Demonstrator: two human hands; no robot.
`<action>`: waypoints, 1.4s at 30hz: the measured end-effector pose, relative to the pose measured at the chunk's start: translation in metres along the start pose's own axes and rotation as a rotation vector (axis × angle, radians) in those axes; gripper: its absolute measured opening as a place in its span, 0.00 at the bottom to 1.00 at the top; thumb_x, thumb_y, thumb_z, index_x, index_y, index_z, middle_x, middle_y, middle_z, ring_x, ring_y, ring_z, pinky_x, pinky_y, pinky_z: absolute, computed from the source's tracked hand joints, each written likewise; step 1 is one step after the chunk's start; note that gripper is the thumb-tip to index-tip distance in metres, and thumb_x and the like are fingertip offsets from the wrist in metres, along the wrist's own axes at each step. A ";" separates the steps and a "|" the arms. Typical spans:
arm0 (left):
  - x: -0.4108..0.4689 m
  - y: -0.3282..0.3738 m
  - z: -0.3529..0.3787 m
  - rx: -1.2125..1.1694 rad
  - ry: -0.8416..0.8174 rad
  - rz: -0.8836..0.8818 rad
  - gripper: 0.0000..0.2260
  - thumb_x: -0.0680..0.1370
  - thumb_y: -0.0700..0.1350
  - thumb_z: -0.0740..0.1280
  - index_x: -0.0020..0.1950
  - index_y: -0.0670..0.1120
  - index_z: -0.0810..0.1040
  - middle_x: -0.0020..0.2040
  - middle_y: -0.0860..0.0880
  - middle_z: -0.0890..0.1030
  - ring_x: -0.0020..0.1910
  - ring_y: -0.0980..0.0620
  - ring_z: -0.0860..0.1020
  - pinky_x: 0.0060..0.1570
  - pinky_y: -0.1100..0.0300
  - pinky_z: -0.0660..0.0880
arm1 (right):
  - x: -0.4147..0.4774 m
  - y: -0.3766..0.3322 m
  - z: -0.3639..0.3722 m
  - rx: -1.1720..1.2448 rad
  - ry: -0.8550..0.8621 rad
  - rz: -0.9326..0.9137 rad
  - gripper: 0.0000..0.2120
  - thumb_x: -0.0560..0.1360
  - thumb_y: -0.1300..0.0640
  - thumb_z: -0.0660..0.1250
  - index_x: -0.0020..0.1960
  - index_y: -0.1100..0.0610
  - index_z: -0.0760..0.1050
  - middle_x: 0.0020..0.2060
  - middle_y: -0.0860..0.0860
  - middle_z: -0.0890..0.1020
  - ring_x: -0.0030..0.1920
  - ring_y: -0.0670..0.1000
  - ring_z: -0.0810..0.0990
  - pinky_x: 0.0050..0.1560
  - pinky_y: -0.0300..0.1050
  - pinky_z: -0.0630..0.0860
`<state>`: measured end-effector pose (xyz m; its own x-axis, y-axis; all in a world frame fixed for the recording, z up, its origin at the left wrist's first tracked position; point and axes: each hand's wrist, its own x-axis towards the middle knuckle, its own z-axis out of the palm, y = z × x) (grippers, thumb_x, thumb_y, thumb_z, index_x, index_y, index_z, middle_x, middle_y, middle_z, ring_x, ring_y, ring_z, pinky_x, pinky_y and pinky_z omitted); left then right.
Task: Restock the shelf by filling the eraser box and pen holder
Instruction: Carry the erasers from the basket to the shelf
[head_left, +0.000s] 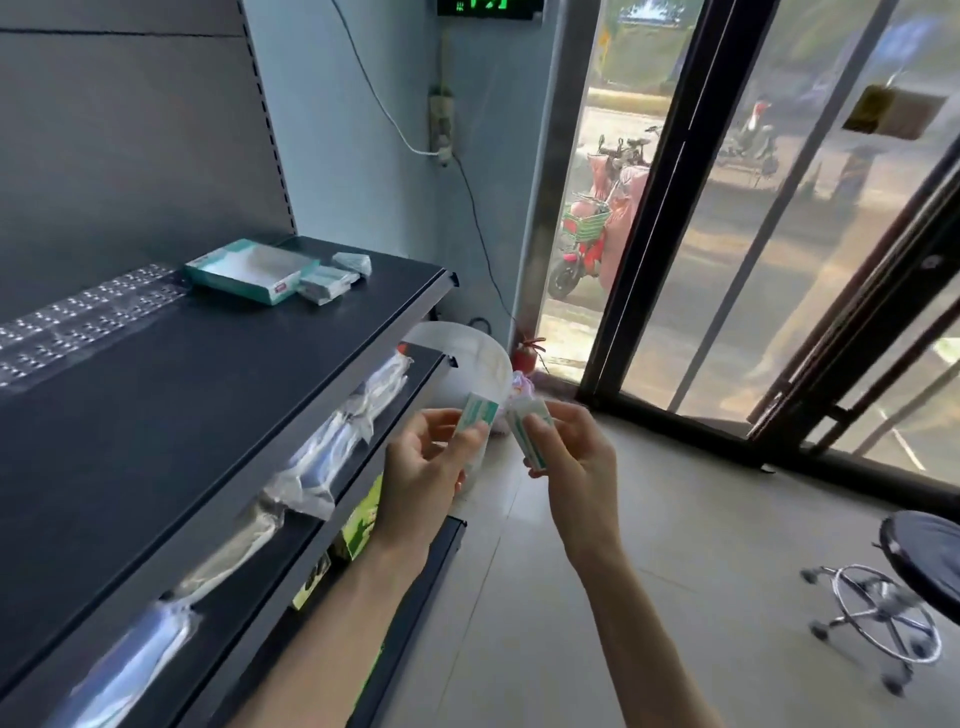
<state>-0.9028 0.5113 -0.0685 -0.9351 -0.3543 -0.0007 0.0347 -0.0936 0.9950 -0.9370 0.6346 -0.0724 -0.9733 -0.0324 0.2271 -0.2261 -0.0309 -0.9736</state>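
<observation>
Left hand (423, 460) pinches one eraser (475, 411), right hand (574, 462) grips a second eraser (520, 420).
Your light fingertip holds could drop either before the eraser box (249, 270).

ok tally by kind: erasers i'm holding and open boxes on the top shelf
small white-and-green erasers: 2 (left-hand eraser, right-hand eraser)
open green-and-white cardboard box: 1
total: 3

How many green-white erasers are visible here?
4: one eraser in the left hand, one eraser in the right hand, two on the black shelf beside the open green box. More may be hidden.
</observation>
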 end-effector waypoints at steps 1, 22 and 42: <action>0.018 -0.003 0.006 0.007 0.007 -0.005 0.09 0.73 0.49 0.71 0.50 0.51 0.76 0.46 0.49 0.80 0.39 0.56 0.76 0.32 0.68 0.73 | 0.020 0.008 0.002 0.001 -0.017 0.006 0.08 0.70 0.49 0.65 0.48 0.49 0.76 0.41 0.51 0.82 0.38 0.44 0.78 0.35 0.36 0.74; 0.289 -0.019 -0.026 0.067 1.032 0.112 0.07 0.74 0.46 0.71 0.49 0.46 0.77 0.41 0.52 0.82 0.31 0.60 0.78 0.33 0.65 0.75 | 0.352 0.097 0.162 0.025 -0.716 0.091 0.08 0.73 0.51 0.69 0.49 0.52 0.77 0.40 0.51 0.82 0.38 0.45 0.77 0.42 0.47 0.75; 0.352 -0.031 -0.066 0.929 1.407 -0.406 0.20 0.81 0.54 0.58 0.56 0.39 0.78 0.57 0.40 0.73 0.57 0.37 0.70 0.57 0.48 0.65 | 0.446 0.143 0.266 -0.537 -0.955 -0.380 0.17 0.81 0.53 0.56 0.50 0.63 0.79 0.51 0.58 0.78 0.55 0.59 0.68 0.61 0.50 0.62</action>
<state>-1.2100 0.3278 -0.1062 0.1831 -0.9668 0.1783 -0.7761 -0.0308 0.6298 -1.3935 0.3501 -0.1046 -0.4658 -0.8600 0.2085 -0.7078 0.2206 -0.6711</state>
